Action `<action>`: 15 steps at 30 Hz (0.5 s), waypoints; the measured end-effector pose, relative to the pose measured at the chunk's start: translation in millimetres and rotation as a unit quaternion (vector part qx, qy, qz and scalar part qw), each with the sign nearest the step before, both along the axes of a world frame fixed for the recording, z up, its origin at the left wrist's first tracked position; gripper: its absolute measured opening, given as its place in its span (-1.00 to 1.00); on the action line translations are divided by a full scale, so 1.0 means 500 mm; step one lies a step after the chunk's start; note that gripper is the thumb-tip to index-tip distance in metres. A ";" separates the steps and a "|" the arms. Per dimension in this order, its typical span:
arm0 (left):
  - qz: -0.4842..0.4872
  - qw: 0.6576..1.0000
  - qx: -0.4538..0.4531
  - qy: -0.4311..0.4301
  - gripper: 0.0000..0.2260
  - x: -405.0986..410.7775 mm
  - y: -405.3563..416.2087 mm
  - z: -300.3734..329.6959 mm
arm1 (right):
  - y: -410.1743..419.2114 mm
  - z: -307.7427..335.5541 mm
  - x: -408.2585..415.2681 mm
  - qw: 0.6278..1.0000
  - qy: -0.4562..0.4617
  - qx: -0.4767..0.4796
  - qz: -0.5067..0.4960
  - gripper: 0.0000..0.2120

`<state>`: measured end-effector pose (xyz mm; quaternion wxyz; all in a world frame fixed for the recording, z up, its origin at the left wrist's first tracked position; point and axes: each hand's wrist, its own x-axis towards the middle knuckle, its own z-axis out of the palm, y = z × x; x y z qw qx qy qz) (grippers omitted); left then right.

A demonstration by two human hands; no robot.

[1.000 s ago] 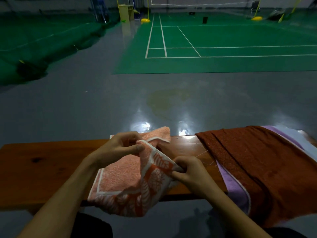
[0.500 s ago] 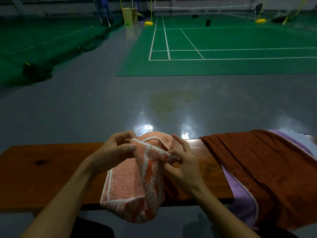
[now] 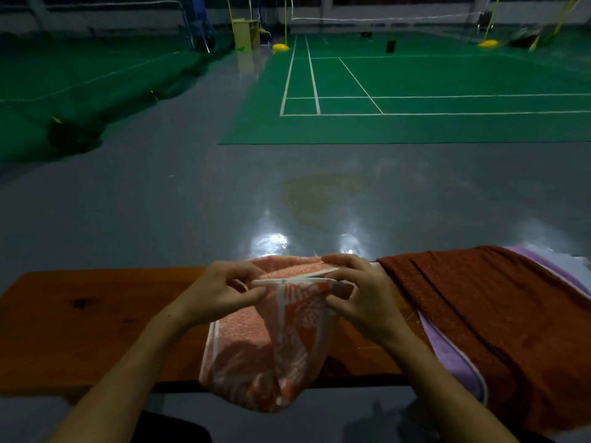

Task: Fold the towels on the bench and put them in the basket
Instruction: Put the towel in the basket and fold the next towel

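Observation:
A small orange towel (image 3: 271, 346) with a white border and leaf pattern lies folded over on the wooden bench (image 3: 89, 327), its lower part sagging past the near edge. My left hand (image 3: 224, 292) pinches the towel's top white edge at the left corner. My right hand (image 3: 358, 295) pinches the same edge at the right corner, so the two corners are held level above the bench. A rust-brown towel (image 3: 495, 321) is spread over the bench's right end, on top of a lilac towel (image 3: 447, 353). No basket is in view.
The bench's left half shows bare wood. Beyond it is a glossy grey floor (image 3: 224, 203), then a green badminton court (image 3: 415, 91) with white lines, nets and yellow post bases. My dark-clad legs show under the bench's near edge.
Both hands have lifted the towel's near flap and carried it up and away from me, bringing its white edge to the far edge. My right hand moved from the lower corner to the top.

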<state>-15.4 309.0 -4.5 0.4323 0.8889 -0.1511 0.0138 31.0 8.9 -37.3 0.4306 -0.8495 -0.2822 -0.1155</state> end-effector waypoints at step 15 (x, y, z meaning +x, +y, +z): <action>0.031 0.972 0.135 -0.192 -0.83 0.012 -0.013 0.042 | -0.025 0.085 0.028 0.977 -0.131 -0.169 -0.001 -0.83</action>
